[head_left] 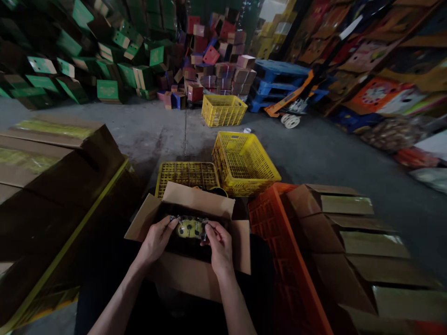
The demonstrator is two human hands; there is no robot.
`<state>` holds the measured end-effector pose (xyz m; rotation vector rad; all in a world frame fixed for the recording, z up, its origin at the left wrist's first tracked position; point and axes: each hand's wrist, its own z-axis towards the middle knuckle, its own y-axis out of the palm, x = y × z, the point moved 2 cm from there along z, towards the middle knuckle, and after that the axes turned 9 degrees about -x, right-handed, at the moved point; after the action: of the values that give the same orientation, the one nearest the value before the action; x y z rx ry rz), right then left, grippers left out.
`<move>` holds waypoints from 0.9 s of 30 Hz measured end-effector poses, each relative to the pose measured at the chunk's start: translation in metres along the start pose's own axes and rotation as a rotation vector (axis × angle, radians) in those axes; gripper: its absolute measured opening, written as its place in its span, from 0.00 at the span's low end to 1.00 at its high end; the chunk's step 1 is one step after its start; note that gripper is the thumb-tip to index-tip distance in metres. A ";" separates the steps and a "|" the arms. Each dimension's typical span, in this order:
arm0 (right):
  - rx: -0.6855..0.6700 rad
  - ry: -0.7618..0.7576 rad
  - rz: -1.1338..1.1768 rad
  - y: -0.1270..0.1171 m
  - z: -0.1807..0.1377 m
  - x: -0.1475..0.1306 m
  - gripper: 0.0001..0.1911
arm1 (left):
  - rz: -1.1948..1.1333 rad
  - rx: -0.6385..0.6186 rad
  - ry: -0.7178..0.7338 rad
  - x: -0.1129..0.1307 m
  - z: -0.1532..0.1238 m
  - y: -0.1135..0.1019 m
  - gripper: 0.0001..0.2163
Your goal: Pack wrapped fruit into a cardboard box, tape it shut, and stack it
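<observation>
Between my hands is a small yellow item with dark spots in clear plastic wrap [188, 229]; its exact kind I cannot make out. My left hand [156, 239] pinches the wrap at the left end. At the right end, my right hand [220, 246] grips it with thumb and fingers. Below lies an open cardboard box [197, 199] with its flaps spread outward, close in front of my body. Its inside is dark, so what it contains is hidden.
Taped cardboard boxes [45, 153] stand at my left. More boxes [349, 232] fill an orange crate [275, 232] at my right. Ahead are yellow crates [244, 160], an orange pallet jack [291, 97] and blue pallets [272, 79]. Green cartons [108, 90] are piled behind.
</observation>
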<state>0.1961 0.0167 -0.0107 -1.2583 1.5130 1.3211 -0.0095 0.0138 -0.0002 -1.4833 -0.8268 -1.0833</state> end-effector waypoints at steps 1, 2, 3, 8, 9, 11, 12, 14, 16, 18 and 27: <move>-0.008 -0.002 -0.008 0.000 0.000 0.000 0.18 | -0.001 -0.001 -0.007 0.000 0.000 0.001 0.17; -0.010 -0.004 -0.014 0.000 0.000 -0.001 0.18 | 0.006 0.003 -0.017 0.001 0.000 0.001 0.17; -0.010 -0.004 -0.016 0.000 0.001 -0.001 0.18 | 0.018 0.009 -0.029 0.000 0.000 0.001 0.17; -0.072 0.032 0.015 0.003 0.002 -0.002 0.18 | 0.064 0.045 -0.058 -0.004 0.000 0.002 0.18; -0.083 0.038 0.014 0.004 0.003 -0.002 0.18 | 0.061 0.042 -0.053 -0.004 0.001 0.003 0.18; -0.080 0.040 0.002 0.003 0.003 -0.001 0.17 | 0.046 0.034 -0.039 -0.003 0.002 0.003 0.19; -0.065 0.037 -0.004 0.002 0.004 0.000 0.17 | 0.038 0.031 -0.034 -0.002 0.003 0.003 0.20; -0.026 0.029 -0.002 0.000 0.005 0.001 0.18 | 0.026 0.037 -0.028 0.000 0.003 0.002 0.22; 0.024 0.022 0.019 -0.002 0.005 0.002 0.18 | 0.022 0.045 -0.024 0.003 0.002 0.000 0.22; 0.075 0.016 0.045 -0.004 0.006 0.003 0.18 | 0.030 0.035 -0.031 0.005 0.000 0.000 0.22; 0.114 0.007 0.095 -0.006 0.008 0.005 0.18 | -0.025 0.019 0.006 -0.001 0.000 0.001 0.17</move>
<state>0.2005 0.0236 -0.0182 -1.1324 1.6469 1.2721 -0.0085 0.0135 -0.0013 -1.4568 -0.8506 -1.0955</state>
